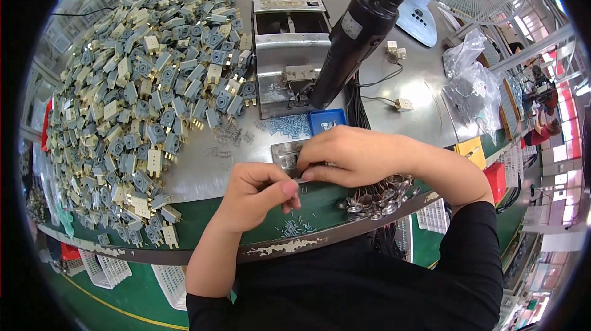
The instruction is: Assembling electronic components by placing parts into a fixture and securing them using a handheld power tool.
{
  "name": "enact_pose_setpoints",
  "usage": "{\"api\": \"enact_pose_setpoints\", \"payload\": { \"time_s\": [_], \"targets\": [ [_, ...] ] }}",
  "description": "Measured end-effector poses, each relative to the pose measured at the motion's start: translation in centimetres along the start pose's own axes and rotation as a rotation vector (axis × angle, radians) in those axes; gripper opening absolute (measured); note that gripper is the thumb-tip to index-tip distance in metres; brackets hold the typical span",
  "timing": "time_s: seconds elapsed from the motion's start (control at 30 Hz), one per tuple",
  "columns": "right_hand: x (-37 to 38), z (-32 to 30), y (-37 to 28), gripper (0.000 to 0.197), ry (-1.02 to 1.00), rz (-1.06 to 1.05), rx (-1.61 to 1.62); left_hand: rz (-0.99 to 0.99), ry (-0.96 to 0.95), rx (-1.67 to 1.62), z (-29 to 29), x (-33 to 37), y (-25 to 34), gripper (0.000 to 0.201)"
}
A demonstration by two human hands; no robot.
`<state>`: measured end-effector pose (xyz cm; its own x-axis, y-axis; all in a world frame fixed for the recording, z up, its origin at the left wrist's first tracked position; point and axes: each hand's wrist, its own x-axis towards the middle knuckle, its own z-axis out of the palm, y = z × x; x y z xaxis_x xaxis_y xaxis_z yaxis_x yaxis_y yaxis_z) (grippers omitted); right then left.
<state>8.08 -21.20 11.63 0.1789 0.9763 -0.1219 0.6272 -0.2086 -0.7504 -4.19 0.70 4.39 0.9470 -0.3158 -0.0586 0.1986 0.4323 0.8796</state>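
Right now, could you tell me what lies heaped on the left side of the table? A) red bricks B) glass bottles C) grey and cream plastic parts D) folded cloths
C: a big heap of grey and cream plastic parts covers the left of the table, while both hands, the left hand and the right hand, work together near the front edge beside a small blue tray.

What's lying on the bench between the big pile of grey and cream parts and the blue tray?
In the head view, loose small springs and a scatter of screws lie between the pile and the blue tray.
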Motion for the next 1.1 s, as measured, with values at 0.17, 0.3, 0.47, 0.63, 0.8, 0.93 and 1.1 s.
{"api": "enact_pose_setpoints", "payload": {
  "time_s": [0.17, 0.3, 0.47, 0.63, 0.8, 0.93, 1.1],
  "targets": [
    [0.4, 0.2, 0.3, 0.015, 0.131, -0.078, -0.005, -0.071, 0.052, -0.125, -1.2, 0.8, 0.5, 0.023],
    [0.8, -0.4, 0.9, 0.011, 0.173, -0.133, 0.040, 0.375, 0.090, 0.712, -1.0, 0.5, 0.8, 0.031],
    [1.2, -0.1, 0.6, 0.011, 0.199, -0.122, 0.060, 0.505, 0.071, 0.843, -2.0, 0.7, 0.1, 0.035],
    [1.4, 0.2, 0.5, 0.012, 0.445, -0.148, -0.159, 0.030, 0.067, -0.360, -1.6, 1.7, -0.8, 0.030],
    [1.3, 0.5, 0.8, 0.020, 0.525, -0.231, -0.393, -0.163, 0.045, -0.357, -2.9, 1.4, -1.0, 0.045],
    [1.3, 0.8, 1.0, 0.022, 0.533, -0.215, -0.270, -0.116, -0.044, -0.163, -2.3, 1.1, 0.0, 0.049],
    [1.4, 0.8, 1.0, 0.018, 0.552, -0.151, -0.012, -0.002, -0.064, -0.170, -1.2, 1.0, -0.1, 0.049]
  ]
}}
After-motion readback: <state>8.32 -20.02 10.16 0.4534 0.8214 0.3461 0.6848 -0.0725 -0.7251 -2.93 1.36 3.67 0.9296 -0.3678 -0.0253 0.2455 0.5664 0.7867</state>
